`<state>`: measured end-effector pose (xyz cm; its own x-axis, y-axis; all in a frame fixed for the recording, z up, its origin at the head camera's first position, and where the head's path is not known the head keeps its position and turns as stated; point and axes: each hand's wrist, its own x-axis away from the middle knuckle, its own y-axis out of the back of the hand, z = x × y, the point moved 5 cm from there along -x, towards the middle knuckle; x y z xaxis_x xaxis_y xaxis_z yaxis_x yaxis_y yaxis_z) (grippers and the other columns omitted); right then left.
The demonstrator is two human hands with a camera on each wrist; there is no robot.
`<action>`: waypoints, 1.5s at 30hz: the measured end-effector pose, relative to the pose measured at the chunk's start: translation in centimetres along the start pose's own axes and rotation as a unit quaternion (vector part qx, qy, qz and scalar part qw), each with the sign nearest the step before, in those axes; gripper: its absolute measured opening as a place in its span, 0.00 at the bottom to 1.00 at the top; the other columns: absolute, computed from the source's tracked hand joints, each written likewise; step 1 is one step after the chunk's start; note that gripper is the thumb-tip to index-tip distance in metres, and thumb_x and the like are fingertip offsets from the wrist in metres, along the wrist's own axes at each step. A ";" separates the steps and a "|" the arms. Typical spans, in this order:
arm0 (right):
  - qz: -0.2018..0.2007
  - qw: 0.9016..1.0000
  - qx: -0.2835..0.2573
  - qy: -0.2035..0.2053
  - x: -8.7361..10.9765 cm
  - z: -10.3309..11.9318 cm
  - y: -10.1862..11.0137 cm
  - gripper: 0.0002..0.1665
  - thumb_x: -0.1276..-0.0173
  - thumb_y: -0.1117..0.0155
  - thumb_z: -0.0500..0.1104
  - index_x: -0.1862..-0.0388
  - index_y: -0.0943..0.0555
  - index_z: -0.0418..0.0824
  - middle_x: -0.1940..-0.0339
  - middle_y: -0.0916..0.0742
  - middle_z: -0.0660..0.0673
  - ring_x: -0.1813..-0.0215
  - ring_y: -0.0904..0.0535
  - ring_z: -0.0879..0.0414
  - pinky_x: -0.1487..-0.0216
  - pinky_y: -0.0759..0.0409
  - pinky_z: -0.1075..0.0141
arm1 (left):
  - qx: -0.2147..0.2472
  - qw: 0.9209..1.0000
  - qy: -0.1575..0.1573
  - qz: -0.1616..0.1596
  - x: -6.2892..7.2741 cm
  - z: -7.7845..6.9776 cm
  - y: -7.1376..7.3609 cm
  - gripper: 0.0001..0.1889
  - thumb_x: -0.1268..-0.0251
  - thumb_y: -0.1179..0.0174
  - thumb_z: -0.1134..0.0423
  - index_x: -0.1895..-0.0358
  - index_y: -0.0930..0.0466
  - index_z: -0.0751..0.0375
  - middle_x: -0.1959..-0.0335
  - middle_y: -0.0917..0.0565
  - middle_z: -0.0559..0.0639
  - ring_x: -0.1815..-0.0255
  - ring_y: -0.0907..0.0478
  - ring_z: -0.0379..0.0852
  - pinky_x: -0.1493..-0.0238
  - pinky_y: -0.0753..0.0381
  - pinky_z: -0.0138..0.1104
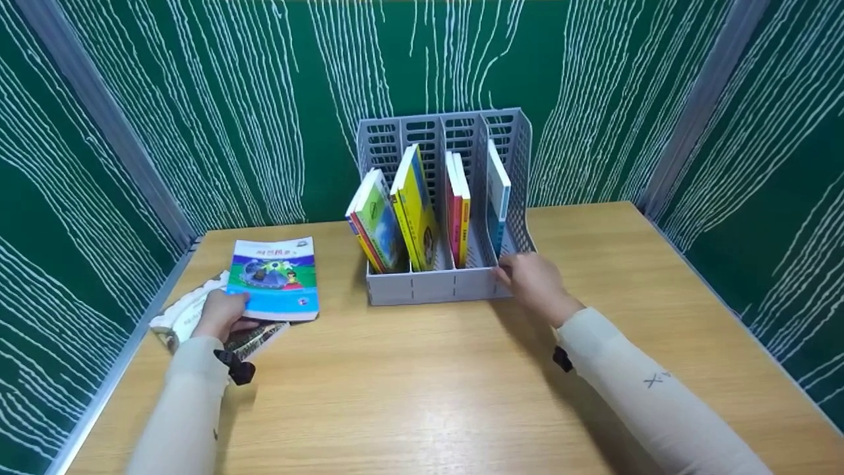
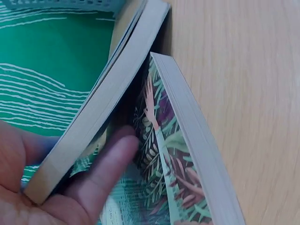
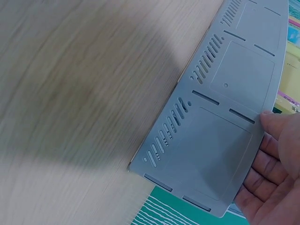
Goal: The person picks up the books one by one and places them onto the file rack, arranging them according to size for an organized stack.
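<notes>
My left hand (image 1: pixel 223 314) grips the lower left corner of a blue-covered book (image 1: pixel 271 280), thumb on top and fingers beneath. In the left wrist view that book's page edge (image 2: pixel 101 101) slants up between thumb and fingers. Under it lie a white-covered book (image 1: pixel 194 313) and a book with a dark leafy cover (image 2: pixel 164 154). My right hand (image 1: pixel 534 282) pinches the front lip of a grey book rack (image 1: pixel 432 287) near its right end. In the right wrist view, the thumb presses the outside of the lip (image 3: pixel 211 154) while the other fingers curl over its edge.
Several books stand in the rack: a green one (image 1: pixel 382 221) and a yellow one (image 1: pixel 415 218) lean left, red and yellow ones (image 1: pixel 457 211) stand mid-rack, and a pale blue one (image 1: pixel 499 198) is at right. Green patterned walls (image 1: pixel 343 59) enclose the wooden table (image 1: pixel 409 396).
</notes>
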<state>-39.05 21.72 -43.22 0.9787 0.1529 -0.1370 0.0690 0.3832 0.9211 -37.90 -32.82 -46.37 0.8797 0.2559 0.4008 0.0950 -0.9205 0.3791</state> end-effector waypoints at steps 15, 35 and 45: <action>0.003 1.000 0.018 -0.003 -0.2 0.0 -0.1 0.18 0.15 0.37 0.48 0.46 0.10 0.35 0.53 0.06 0.37 0.61 0.15 0.47 0.49 0.09 0.49 | 0.051 0.996 -0.064 -0.029 0.8 -1.8 -0.3 0.31 0.08 0.62 0.60 0.14 0.54 0.71 0.31 0.23 0.64 0.57 0.14 0.38 0.55 0.10 0.28; -0.002 0.998 -0.055 -0.033 0.5 -0.5 1.3 0.29 0.16 0.35 0.49 0.26 0.21 0.33 0.27 0.16 0.30 0.28 0.18 0.34 0.25 0.21 0.39 | -0.035 0.971 -0.195 -0.135 4.3 -5.0 -2.1 0.26 0.09 0.58 0.60 0.18 0.41 0.70 0.26 0.26 0.71 0.28 0.26 0.64 0.20 0.27 0.56; -0.100 0.987 -0.125 0.001 1.3 -0.1 4.6 0.33 0.19 0.31 0.48 0.25 0.23 0.29 0.30 0.16 0.27 0.30 0.17 0.31 0.28 0.19 0.39 | -0.051 0.944 -0.276 -0.171 6.8 -6.5 -2.8 0.25 0.09 0.54 0.59 0.20 0.39 0.69 0.27 0.23 0.71 0.29 0.20 0.67 0.26 0.20 0.58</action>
<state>-37.49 23.79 -39.21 0.9500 0.0538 -0.3075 0.2099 0.6192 0.7567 -35.22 -26.57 -39.27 0.9170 0.3146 -0.2453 0.3976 -0.7711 0.4973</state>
